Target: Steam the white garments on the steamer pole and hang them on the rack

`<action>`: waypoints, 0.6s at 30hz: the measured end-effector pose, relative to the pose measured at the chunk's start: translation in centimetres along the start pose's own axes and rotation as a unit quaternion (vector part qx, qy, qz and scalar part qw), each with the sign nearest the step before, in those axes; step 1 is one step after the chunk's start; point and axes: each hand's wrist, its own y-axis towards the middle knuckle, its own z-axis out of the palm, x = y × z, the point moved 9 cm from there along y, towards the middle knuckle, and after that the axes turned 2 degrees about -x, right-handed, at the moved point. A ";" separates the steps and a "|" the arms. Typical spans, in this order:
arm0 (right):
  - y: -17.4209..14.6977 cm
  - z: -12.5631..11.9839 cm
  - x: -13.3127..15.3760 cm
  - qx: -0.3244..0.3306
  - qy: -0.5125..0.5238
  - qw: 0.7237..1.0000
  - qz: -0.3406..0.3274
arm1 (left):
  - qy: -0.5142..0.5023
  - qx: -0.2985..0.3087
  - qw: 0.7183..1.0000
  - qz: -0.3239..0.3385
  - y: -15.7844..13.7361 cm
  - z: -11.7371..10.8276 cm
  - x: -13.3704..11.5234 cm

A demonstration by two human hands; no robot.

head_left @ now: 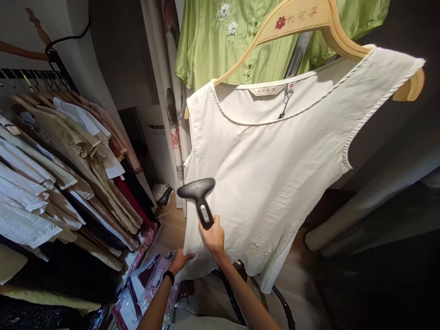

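Observation:
A white sleeveless top (pixel 261 169) hangs on a wooden hanger (pixel 295 20) in front of me, with embroidery near its hem. My right hand (pixel 213 236) is closed around the handle of a black garment steamer head (pixel 196 189). The steamer's wide head lies over the lower left front of the top; whether it touches the cloth I cannot tell. My left hand (pixel 182 262), with a black band on the wrist, pinches the top's lower left edge, thumb in front and fingers partly hidden behind the fabric.
A green blouse (pixel 213 46) hangs behind the top. On the left, a rack holds many garments (pixel 85 137). Plastic-wrapped clothes (pixel 147 279) lie on the floor below. A black ribbed hose (pixel 283 305) runs near the floor. A patterned curtain (pixel 173 114) hangs behind.

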 end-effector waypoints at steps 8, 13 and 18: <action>-5.9 3.3 -11.4 0.009 -0.004 0.998 0.062 | -0.063 0.089 0.994 0.009 -0.1 1.6 0.8; -7.0 2.9 -11.9 0.006 -0.020 0.997 0.073 | -0.064 0.093 0.994 -0.002 -1.0 2.0 1.4; -4.6 1.2 -6.3 -0.020 -0.034 0.998 0.051 | -0.065 0.153 0.986 -0.008 -2.4 2.9 2.3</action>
